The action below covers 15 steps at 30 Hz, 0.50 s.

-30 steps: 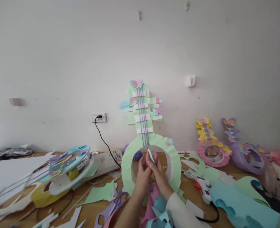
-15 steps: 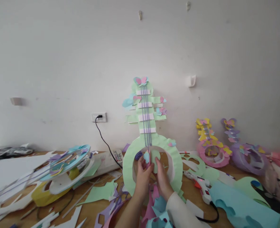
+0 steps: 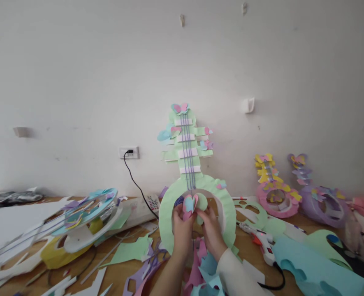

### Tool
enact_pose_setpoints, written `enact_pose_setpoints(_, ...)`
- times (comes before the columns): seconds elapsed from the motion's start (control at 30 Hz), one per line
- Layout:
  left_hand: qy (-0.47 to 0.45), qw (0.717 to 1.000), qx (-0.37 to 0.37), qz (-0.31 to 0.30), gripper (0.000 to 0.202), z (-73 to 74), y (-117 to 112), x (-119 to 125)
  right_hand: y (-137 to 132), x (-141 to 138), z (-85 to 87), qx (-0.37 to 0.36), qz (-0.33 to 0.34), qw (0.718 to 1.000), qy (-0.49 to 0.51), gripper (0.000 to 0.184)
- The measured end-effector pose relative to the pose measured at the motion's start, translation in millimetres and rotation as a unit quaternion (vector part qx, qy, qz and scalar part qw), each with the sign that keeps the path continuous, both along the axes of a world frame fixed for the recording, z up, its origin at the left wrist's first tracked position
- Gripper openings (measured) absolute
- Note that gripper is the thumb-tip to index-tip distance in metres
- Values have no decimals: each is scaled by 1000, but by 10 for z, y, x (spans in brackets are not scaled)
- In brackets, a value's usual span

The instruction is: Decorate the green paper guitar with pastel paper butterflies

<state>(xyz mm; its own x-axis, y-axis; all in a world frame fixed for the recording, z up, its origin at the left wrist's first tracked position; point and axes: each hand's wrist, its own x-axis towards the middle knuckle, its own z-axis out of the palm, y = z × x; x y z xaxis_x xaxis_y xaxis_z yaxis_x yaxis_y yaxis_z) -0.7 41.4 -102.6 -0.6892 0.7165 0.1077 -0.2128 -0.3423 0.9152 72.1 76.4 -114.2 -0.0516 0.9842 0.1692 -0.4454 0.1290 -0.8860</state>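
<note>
Inside the round opening of a mint-green paper instrument (image 3: 167,218), both hands are raised close together. My left hand (image 3: 182,230) pinches a pink and blue paper butterfly (image 3: 189,204), its wings facing me. Between the fingers of my right hand (image 3: 213,232) is a mint-green paper cutout (image 3: 202,202) with rounded lobes, beside the butterfly. The two pieces meet or overlap near my fingertips; whether they are joined I cannot tell. Purple strings (image 3: 188,152) run down the instrument's neck over white strips, and small paper butterflies decorate its head, pegs and ring.
A glue gun (image 3: 263,244) with a black cord lies at the right, near a blue paper sheet (image 3: 317,263). Pink-yellow (image 3: 277,201) and purple (image 3: 322,205) paper instruments stand against the wall. At left lies a blue-and-yellow instrument (image 3: 83,234) among scraps.
The pink and blue butterfly has turned from edge-on to face me. My hands have shifted slightly, and the green instrument's head has moved a little left and down.
</note>
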Motion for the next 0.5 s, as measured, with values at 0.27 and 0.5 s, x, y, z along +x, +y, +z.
enact_pose_setpoints(0.27,-27,998,39,-33,62,50,-28,8,-13,-2,2,-21,40,999,28,32)
enact_pose_setpoints(0.5,-26,997,56,-45,53,168,-126,53,-151,14,138,-47,67,996,33,28)
